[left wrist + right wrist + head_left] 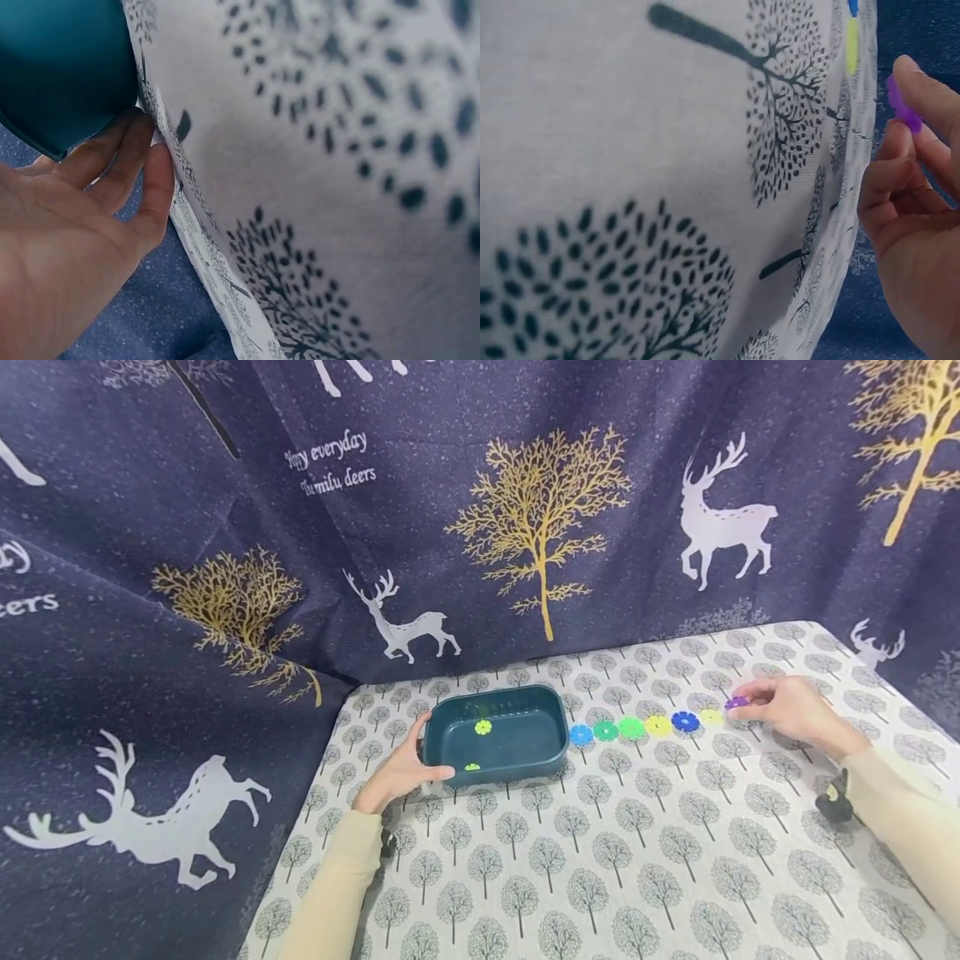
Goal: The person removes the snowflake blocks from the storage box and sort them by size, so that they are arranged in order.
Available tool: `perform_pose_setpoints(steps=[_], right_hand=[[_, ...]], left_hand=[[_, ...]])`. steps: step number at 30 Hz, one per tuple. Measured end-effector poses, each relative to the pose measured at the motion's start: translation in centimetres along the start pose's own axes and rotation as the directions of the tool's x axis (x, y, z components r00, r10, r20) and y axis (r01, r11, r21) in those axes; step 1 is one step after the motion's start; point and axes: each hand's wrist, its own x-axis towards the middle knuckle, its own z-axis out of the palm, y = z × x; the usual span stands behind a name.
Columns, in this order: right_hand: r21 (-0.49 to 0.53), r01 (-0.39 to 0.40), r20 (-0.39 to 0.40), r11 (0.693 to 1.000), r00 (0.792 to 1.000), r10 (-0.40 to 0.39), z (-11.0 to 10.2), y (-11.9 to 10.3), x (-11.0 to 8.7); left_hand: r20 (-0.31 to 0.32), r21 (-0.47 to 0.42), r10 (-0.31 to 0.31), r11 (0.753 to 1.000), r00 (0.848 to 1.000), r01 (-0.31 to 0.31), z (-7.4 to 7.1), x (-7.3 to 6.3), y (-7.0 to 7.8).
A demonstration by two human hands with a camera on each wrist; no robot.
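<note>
My right hand (795, 714) pinches a purple snowflake disc (737, 702) between thumb and fingers, at the right end of a row of flat flower-shaped discs. In the right wrist view the purple disc (904, 106) stands edge-up in the fingertips, apart from the cloth. The row runs leftward from a pale yellow disc (710, 717) and a dark blue disc (685, 721) to a light blue disc (581, 735) beside a dark teal plastic basin (491, 774). My left hand (401, 772) holds the basin's left end, its thumb at the near rim. Yellow-green discs (483, 727) lie inside the basin.
A tree-printed cloth (570, 860) covers the table. Behind it and on the left hangs a dark blue curtain (420, 510) with deer and gold trees. The basin's walls stand above the table between the left hand and the row.
</note>
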Motion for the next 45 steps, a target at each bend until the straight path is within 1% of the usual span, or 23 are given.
perform_pose_setpoints(steps=[5,12,18,24,26,29,32,36,41,45], right_hand=[[-0.009,0.016,0.047,1.0,0.999,-0.015,0.2,0.3,0.7],[-0.027,0.048,0.058,0.998,0.997,-0.047,0.4,1.0,1.3],[-0.051,0.077,0.073,0.996,0.995,-0.073,0.1,0.8,1.7],[-0.07,0.076,0.103,0.995,0.992,-0.068,0.1,0.7,1.6],[-0.062,0.068,0.108,0.996,0.992,-0.061,0.1,0.6,1.4],[-0.039,0.05,0.087,0.998,0.995,-0.046,0.1,0.1,1.2],[-0.018,0.045,0.04,0.999,0.998,-0.044,0.0,-1.4,1.3],[0.014,0.071,-0.016,0.997,0.997,-0.071,0.0,-5.0,2.0],[0.071,0.106,-0.034,0.992,0.994,-0.104,1.0,-9.7,3.0],[0.11,0.172,-0.029,0.979,0.985,-0.17,2.1,-13.3,3.6]], left_hand=[[-0.002,-0.004,0.003,1.0,1.0,-0.003,0.0,0.1,-0.1],[-0.006,-0.026,-0.009,1.0,1.0,0.009,0.0,0.2,-0.1],[-0.005,-0.032,-0.019,0.999,1.0,0.019,-0.3,0.2,0.2],[0.003,-0.022,-0.012,1.0,1.0,0.012,-0.3,0.2,0.3],[0.008,-0.018,-0.013,1.0,1.0,0.014,-0.2,0.3,0.2],[0.016,-0.022,-0.017,1.0,1.0,0.017,-0.1,0.4,0.1],[0.015,-0.026,-0.018,0.999,1.0,0.019,0.1,0.4,0.1],[0.004,-0.036,-0.015,0.999,1.0,0.015,0.0,0.2,0.2],[0.012,-0.036,-0.016,0.999,1.0,0.016,-0.2,0.1,0.2],[0.009,-0.041,-0.004,0.999,1.0,0.004,-0.2,0.1,0.0]])
